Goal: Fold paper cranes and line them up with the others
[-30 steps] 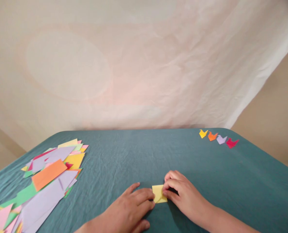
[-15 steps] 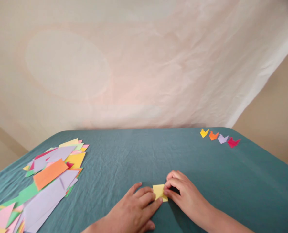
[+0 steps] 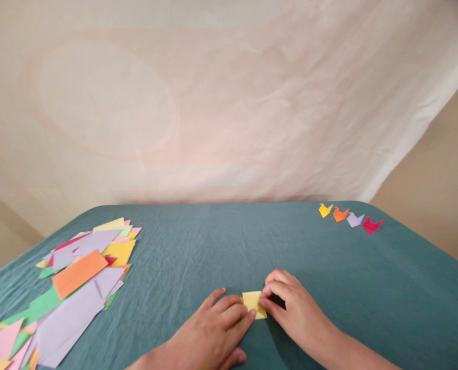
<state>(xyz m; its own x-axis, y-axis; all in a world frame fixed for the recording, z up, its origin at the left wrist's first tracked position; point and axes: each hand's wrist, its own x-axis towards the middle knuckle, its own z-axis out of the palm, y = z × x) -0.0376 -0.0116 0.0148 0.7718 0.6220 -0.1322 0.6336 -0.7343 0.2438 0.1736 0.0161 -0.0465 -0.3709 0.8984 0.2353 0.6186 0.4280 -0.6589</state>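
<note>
A small folded yellow paper [image 3: 252, 302] lies on the teal tablecloth [image 3: 221, 246] near the front edge. My left hand [image 3: 213, 334] rests flat beside it, fingers stretched out, with the fingertips pressing its left and lower edge. My right hand [image 3: 290, 306] is curled on the other side, its fingertips pinching the paper's right edge against the cloth.
A loose pile of coloured paper sheets [image 3: 67, 288] covers the table's left side. At the far right corner stands a row of small folded paper figures: yellow [image 3: 324, 209], orange [image 3: 340, 214], lilac [image 3: 354, 219] and red [image 3: 371, 225]. A cream cloth backdrop [image 3: 213, 103] hangs behind.
My left fingers have slid right along the lower edge of the yellow paper. The right hand has kept its pinch and barely moved.
</note>
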